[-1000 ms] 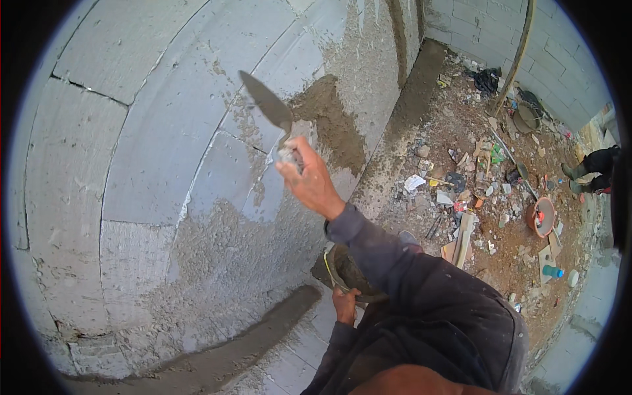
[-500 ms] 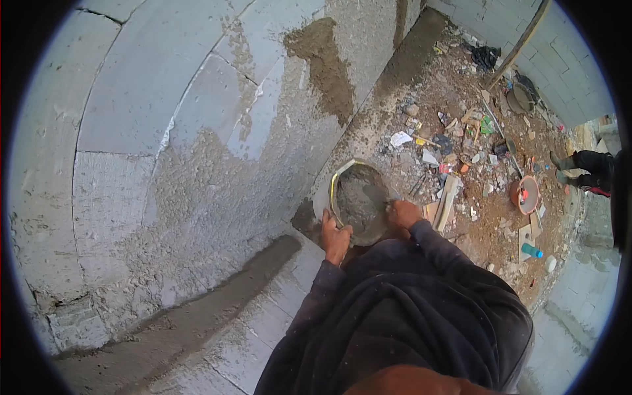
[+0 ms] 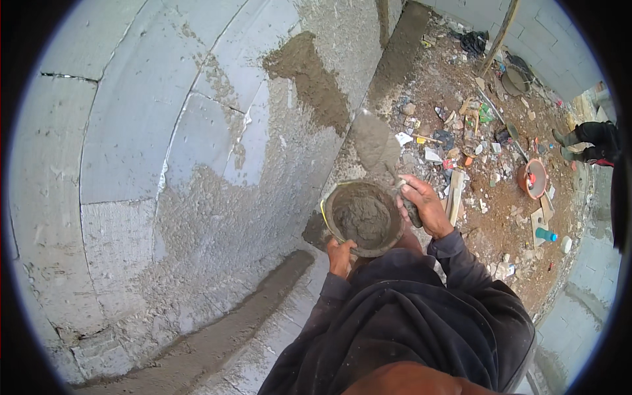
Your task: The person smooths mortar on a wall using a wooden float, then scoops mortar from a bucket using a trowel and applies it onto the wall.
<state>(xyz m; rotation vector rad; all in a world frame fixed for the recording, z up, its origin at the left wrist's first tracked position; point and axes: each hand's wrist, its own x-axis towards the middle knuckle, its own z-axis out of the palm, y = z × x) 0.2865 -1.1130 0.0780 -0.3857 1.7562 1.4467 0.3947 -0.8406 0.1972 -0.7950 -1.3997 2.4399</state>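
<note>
My left hand [image 3: 341,257] is closed on the near-left rim of a round bucket [image 3: 330,227]. Wet grey mortar [image 3: 362,216] lies inside it, heaped and uneven. A trowel's grey-smeared handle [image 3: 413,212] sits in my closed right hand [image 3: 424,203], just right of the bucket. Its blade [image 3: 375,141] reaches out past the far rim, coated with mortar and close to the wall. Part of the blade's outline blends into the grey ground behind it.
A block wall [image 3: 217,158] rises on the left, with a dark wet mortar patch [image 3: 313,76]. Rubble and scraps litter the ground to the right, near an orange bowl [image 3: 532,178], a wooden plank [image 3: 455,194] and a blue bottle [image 3: 546,234]. Another person's legs [image 3: 592,135] show at far right.
My right hand has lifted the trowel out of the bucket, and its mortar-laden blade now shows beyond the far rim. My left hand stays on the bucket, which appears lower in view.
</note>
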